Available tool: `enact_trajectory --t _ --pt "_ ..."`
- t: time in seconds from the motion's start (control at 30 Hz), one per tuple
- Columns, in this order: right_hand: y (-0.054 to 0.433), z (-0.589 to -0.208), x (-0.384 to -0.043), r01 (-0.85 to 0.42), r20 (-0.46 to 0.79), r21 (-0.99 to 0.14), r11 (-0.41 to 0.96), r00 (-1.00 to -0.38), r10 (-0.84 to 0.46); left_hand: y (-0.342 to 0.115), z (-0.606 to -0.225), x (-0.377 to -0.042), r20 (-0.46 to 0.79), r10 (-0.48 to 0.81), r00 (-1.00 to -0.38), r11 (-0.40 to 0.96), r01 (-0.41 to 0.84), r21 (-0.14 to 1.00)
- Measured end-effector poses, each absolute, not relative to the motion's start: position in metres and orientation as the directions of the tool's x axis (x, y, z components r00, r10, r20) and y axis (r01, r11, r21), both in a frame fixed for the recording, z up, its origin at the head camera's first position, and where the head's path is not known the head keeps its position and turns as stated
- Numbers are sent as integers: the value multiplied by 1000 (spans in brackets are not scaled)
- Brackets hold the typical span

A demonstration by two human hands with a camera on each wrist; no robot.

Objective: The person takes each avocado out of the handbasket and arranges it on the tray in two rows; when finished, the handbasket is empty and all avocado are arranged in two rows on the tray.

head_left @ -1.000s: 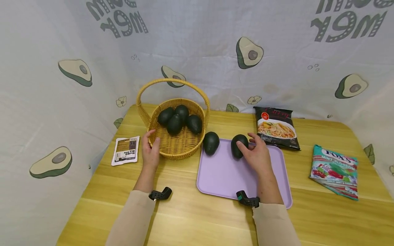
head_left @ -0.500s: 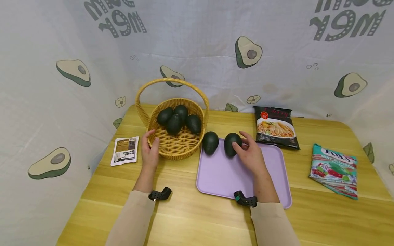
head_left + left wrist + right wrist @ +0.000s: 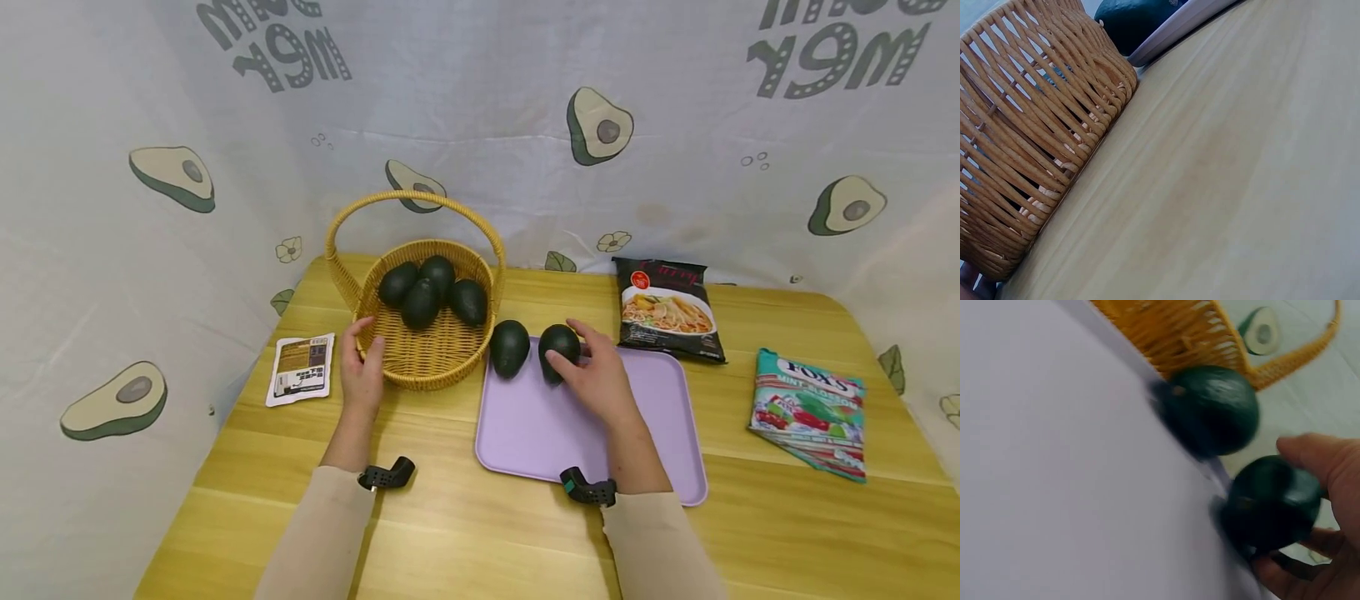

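Observation:
My right hand grips a dark green avocado, thumb on the near side and fingers on the far side, at the back edge of the lilac tray. In the right wrist view this avocado sits between thumb and fingers. A second avocado lies at the tray's back left corner, beside the basket. My left hand holds the front left side of the yellow wicker basket. Several avocados lie in the basket's back part. The left wrist view shows the basket's wall, with fingertips barely visible.
A black noodle packet lies behind the tray, and a Fox's candy bag to its right. Left of the basket is a small white packet. The basket's tall handle arches above it. Printed cloth hangs behind the wooden table.
My right hand has moved left with the avocado, bringing it closer to the one by the basket. The left hand has stayed at the basket. The head view has shifted slightly.

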State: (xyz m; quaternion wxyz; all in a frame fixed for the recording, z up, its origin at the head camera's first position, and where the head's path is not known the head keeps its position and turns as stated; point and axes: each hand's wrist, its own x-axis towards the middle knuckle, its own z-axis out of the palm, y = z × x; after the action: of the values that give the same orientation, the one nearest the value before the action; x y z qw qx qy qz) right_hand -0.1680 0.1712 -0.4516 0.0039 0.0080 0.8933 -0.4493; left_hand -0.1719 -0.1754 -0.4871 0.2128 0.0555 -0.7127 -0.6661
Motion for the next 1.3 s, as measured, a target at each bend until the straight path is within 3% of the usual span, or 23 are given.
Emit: enact_trajectory --t 0.47,1.3 --pt "195 -441 -165 117 -66 -751 650 -992 103 -175 -489 -174 257 -379 -889 120 228 966" --pt "195 -443 -166 158 -108 -743 650 -987 116 -176 -490 -173 250 -370 -895 110 225 968"
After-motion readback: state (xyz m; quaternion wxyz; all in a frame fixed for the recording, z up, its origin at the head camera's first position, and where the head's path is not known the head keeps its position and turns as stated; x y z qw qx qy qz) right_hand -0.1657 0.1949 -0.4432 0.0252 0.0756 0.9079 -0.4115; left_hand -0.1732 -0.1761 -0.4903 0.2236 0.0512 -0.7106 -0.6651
